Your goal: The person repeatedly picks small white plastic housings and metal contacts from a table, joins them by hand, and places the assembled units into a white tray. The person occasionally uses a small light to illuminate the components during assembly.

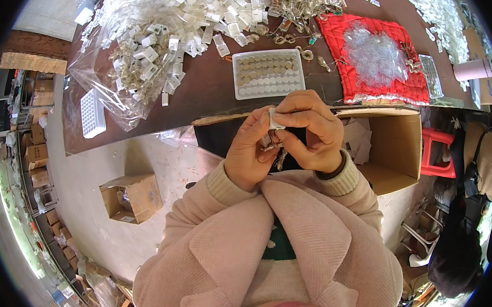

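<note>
My left hand (250, 151) and my right hand (310, 130) meet close to my chest, just below the edge of the brown table (205, 89). Together they pinch a small white plastic piece (274, 120) with a little metal ring part (273, 139) hanging under it. Both hands have their fingers closed on this small assembly. Straight beyond the hands, on the table, lies a white tray (268, 74) filled with rows of round grey discs.
A heap of white plastic pieces (181, 20) spills from a clear bag (109, 83) at the left. A red cloth (375, 60) carries clear bits. An open cardboard box (392, 151) stands at my right, a smaller box (132, 197) on the floor at left. A red stool (440, 154) is beside it.
</note>
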